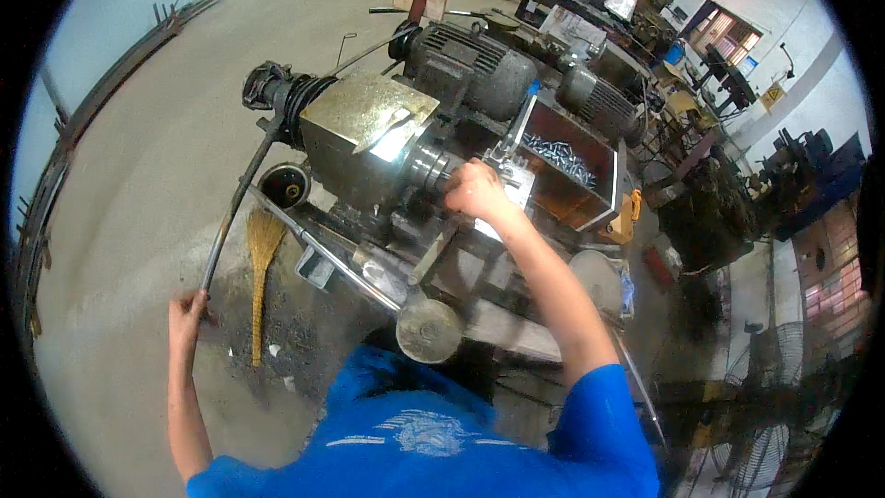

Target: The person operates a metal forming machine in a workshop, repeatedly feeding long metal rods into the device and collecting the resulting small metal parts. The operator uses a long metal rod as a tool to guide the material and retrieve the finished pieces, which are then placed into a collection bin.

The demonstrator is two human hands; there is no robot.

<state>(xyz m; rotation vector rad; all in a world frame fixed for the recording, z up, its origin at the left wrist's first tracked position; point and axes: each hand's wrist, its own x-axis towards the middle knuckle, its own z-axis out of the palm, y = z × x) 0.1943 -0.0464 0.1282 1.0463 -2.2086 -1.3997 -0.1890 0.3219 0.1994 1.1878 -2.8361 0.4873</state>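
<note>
Both busy: left fingers (195, 301) wrapped round the lever (238, 195), spindle (426, 167) just left of the curled right fingers (457, 190) (can't tell what they hold), seemingly a loading step calling for steady alignment.

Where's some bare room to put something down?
Bare grey concrete floor lies between the long dark metal bars at left and the dark metal lever in the left hand. It's crowded around the right hand, between the greasy metal machine and the open rusty box of small silvery parts.
</note>
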